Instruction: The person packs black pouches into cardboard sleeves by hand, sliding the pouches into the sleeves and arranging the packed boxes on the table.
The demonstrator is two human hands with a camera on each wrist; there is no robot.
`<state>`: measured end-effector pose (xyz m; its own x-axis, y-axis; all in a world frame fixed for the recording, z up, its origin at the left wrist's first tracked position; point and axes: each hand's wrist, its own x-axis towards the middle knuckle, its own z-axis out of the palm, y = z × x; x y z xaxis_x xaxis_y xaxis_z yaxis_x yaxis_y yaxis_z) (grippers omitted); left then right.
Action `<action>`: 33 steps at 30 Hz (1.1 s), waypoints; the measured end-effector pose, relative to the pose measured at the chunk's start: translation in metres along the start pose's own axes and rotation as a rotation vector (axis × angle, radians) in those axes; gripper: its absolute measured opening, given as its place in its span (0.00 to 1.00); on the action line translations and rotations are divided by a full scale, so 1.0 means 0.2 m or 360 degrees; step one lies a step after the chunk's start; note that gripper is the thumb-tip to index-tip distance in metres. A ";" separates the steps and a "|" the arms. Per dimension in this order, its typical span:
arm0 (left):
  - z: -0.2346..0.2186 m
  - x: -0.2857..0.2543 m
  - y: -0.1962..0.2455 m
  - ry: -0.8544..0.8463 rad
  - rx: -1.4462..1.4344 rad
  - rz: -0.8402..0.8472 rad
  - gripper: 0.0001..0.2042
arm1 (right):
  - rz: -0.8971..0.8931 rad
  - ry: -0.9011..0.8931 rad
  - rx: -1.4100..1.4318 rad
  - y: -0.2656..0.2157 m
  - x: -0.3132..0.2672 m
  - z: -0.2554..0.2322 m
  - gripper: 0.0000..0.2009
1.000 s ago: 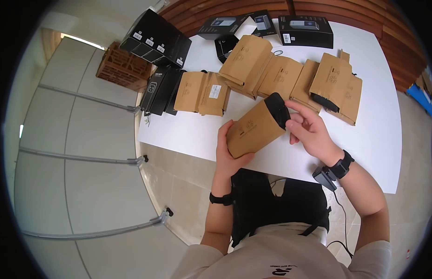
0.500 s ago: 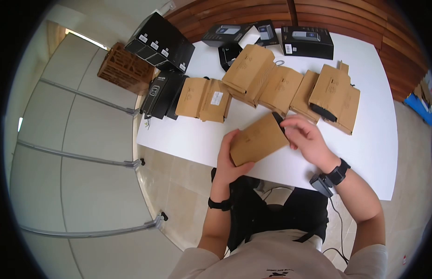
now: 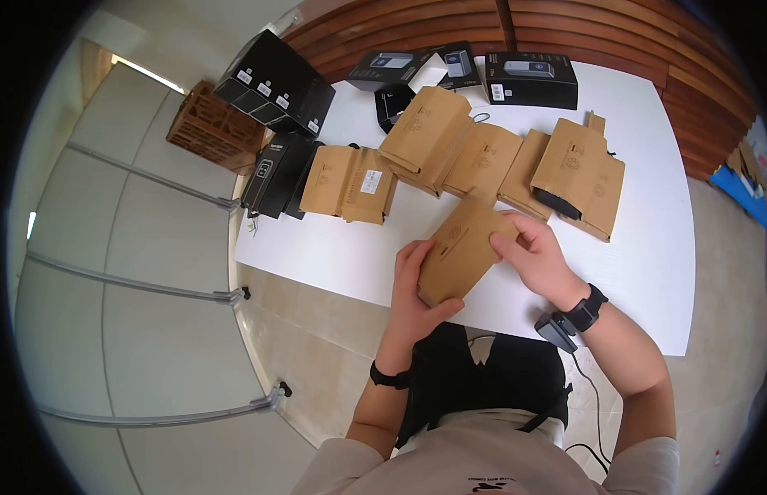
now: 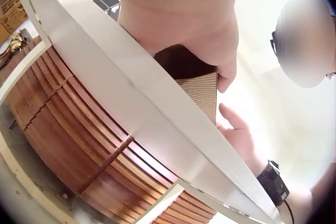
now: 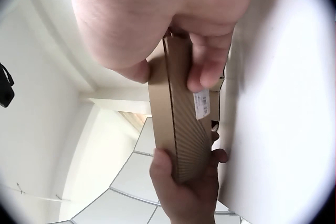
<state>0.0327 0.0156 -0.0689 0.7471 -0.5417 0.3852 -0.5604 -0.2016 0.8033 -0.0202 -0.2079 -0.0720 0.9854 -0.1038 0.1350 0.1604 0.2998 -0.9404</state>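
Observation:
A brown cardboard box (image 3: 462,252) with small printed marks is held over the table's front edge. My left hand (image 3: 410,301) grips its near lower end, thumb on one side and fingers on the other. At the far right end my right hand (image 3: 538,257) pinches the box, its thumb lying on the printed face. From the right wrist, the fingers (image 5: 211,69) press the opposite face beside a white barcode label (image 5: 202,103), over ribbed-looking lines. The left wrist view shows the box's striped side (image 4: 202,95) below the left palm.
Several brown cardboard boxes (image 3: 482,161) lie in a row on the white table (image 3: 317,247); one has a black piece (image 3: 556,202) sticking out. Black printed boxes (image 3: 532,81) stand along the back and left. A wrist camera's cable (image 3: 594,396) hangs at the right.
The black piece at the box's far end showed a second ago and is out of sight now. The box has turned more upright, and my right thumb has moved onto its printed face.

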 end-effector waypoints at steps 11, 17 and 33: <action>-0.07 0.14 0.18 0.0216 0.0123 -0.0100 0.35 | 0.0112 0.0181 -0.0091 -0.01 -0.02 0.00 0.17; -0.09 0.34 0.25 0.0256 0.0102 0.0045 0.35 | 0.0011 0.0231 -0.0013 0.00 0.00 -0.02 0.18; 0.09 0.45 0.16 -0.0124 0.0534 -0.0121 0.40 | -0.0023 0.0074 -0.0466 -0.01 0.01 -0.04 0.05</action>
<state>0.0757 -0.0534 -0.0173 0.7688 -0.5729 0.2841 -0.6003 -0.4935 0.6293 -0.0197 -0.2164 -0.0728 0.9784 -0.1512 0.1408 0.1444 0.0126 -0.9894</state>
